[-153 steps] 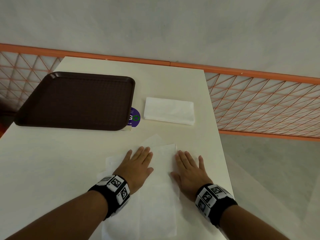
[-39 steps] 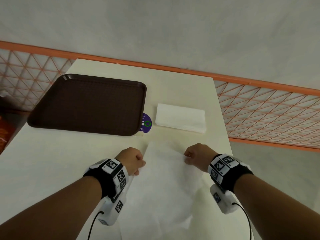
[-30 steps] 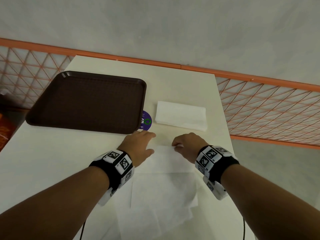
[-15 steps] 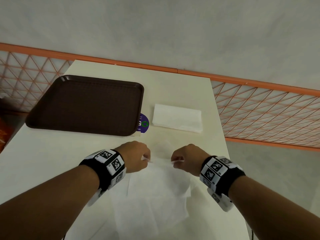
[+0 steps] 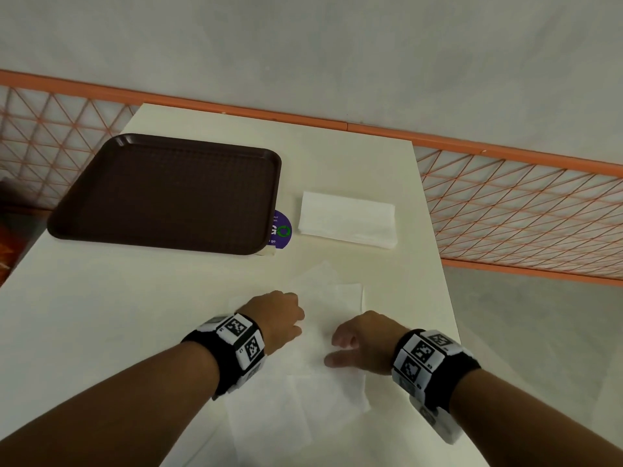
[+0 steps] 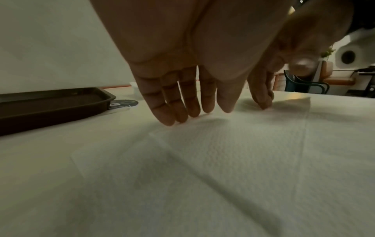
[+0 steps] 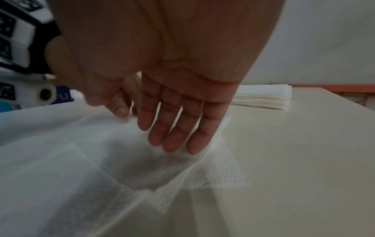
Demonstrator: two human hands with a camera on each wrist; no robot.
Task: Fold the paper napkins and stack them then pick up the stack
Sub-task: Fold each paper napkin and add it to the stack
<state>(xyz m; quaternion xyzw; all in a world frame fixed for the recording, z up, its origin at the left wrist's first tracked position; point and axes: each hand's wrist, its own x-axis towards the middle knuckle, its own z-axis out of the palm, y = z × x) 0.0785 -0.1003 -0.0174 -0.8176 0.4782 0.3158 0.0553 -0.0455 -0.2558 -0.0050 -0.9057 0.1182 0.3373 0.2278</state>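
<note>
Change since half a second ago: both hands were closed on the far edge of the thin white paper napkin (image 5: 323,335) and held it up; now the fingers are straightened and the sheet lies flat on the cream surface (image 5: 101,332).
Left hand (image 5: 274,318): released, fingers straight and pointing down, their tips touching the napkin's far-left part.
Right hand (image 5: 362,342): released too, fingers extended over the sheet near its right edge; whether the tips press it I cannot tell.
Napkin position: spread on the near middle of the surface, on other loose white sheets (image 5: 269,419) whose corners stick out beyond it.
Folded stack: a neat pile of folded white napkins (image 5: 347,224) sits farther back, well apart from both hands.
Head view only: shows the whole layout and both black wristbands with square printed markers (image 5: 236,345).
Left wrist view only: shows the left fingertips (image 6: 168,118) meeting the embossed paper, with the right hand (image 6: 261,94) beyond them.
Right wrist view only: shows the right fingers (image 7: 172,133) above a raised, wrinkled corner of the sheet, and the folded pile (image 7: 261,97) side-on.
Surroundings: a dark brown rectangular plastic tray (image 5: 168,193) lies at the far left; a round purple sticker (image 5: 281,229) peeks out between the tray and the stack.
Behind: an orange metal mesh railing (image 5: 519,210) runs past the far edge.
Obstruction: the palms fill much of both wrist views.
</note>
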